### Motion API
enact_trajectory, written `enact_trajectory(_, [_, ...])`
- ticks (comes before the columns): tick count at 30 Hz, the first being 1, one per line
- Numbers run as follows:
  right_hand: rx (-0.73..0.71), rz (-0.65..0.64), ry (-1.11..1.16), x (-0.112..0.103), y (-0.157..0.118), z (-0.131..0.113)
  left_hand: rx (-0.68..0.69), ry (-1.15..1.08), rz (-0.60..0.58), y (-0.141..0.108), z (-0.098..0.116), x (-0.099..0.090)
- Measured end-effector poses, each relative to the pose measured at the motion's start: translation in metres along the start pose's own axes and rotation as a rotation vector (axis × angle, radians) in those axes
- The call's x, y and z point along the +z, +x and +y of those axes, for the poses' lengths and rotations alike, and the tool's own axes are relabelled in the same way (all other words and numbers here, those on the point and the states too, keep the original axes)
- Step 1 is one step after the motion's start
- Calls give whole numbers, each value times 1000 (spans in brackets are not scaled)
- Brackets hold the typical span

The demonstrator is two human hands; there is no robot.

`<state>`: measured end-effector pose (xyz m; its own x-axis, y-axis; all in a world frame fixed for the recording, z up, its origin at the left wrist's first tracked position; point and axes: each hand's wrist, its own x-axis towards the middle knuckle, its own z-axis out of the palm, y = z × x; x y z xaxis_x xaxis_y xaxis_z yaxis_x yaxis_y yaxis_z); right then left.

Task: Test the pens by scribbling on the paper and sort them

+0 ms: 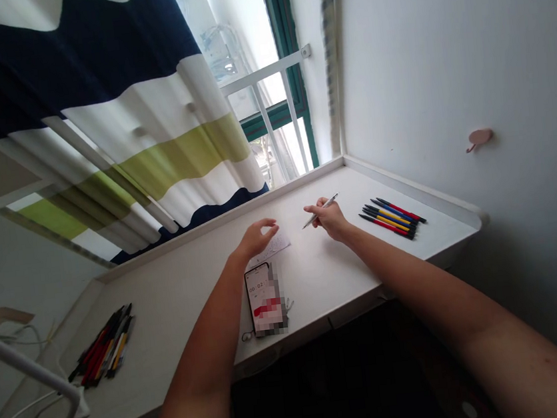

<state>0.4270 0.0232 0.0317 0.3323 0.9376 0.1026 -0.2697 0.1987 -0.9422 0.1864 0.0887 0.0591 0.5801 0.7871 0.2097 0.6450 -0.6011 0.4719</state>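
Observation:
A white or silver pen [329, 202] is held tilted in my right hand [328, 218], its tip pointing down and left above the white desk [190, 273]. My left hand [258, 238] hovers over or rests by a small sheet of paper with writing [278, 242], its fingers bent loosely and apart, with nothing seen in them. Below that sheet lies a phone [261, 298] showing a timer; part of it is blurred out. To the right of my right hand, several pens [391, 216] in red, yellow and blue lie side by side.
A loose heap of pens [106, 346] lies at the desk's left end, beside a white lamp arm [35, 371] and a cable. A raised rim [407, 187] runs along the desk's back and right sides. Behind hangs a striped curtain [139, 137] by a window.

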Motion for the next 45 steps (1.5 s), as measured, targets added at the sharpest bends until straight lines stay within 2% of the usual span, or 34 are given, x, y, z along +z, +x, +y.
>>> enact_trajectory(2, [106,-141,-63,18,6,3,-95,100,120,-12,-38,-8])
enact_trajectory(4, [155,-313,-182,41,8,10,-158,192,159,-28,-70,-10])
enact_trajectory(5, [139,-375,-253,53,7,15,-182,227,150,-37,-82,-9])
enact_trajectory(7, [47,-417,-410,74,6,28,-206,275,99,-52,-97,-6])
enact_trajectory(10, [-133,-366,-643,93,4,49,-221,304,40,-63,-99,0])
enact_trajectory(13, [-255,-321,-781,96,5,62,-244,298,19,-63,-94,0])
enact_trajectory(24, [-215,-359,-700,92,3,59,-232,181,61,-65,-97,1])
enact_trajectory(27, [-160,-323,-610,88,1,50,-187,163,170,-67,-84,-4])
enact_trajectory(30, [-146,-328,-460,84,-2,36,-16,139,297,-61,-57,-15])
enact_trajectory(31, [-150,-364,-409,83,-4,30,56,132,280,-56,-45,-19])
enact_trajectory(33, [-152,-416,-305,80,-11,17,184,125,156,-43,-21,-24])
enact_trajectory(36, [-119,-378,-170,68,-24,-6,294,95,73,-24,15,-26])
enact_trajectory(38, [-36,-397,-104,50,-35,-23,333,65,59,-16,35,-21])
enact_trajectory(42, [137,-535,27,-4,-57,-53,382,43,55,-6,69,-6])
enact_trajectory(45, [143,-497,111,-41,-70,-64,448,33,40,-1,92,8])
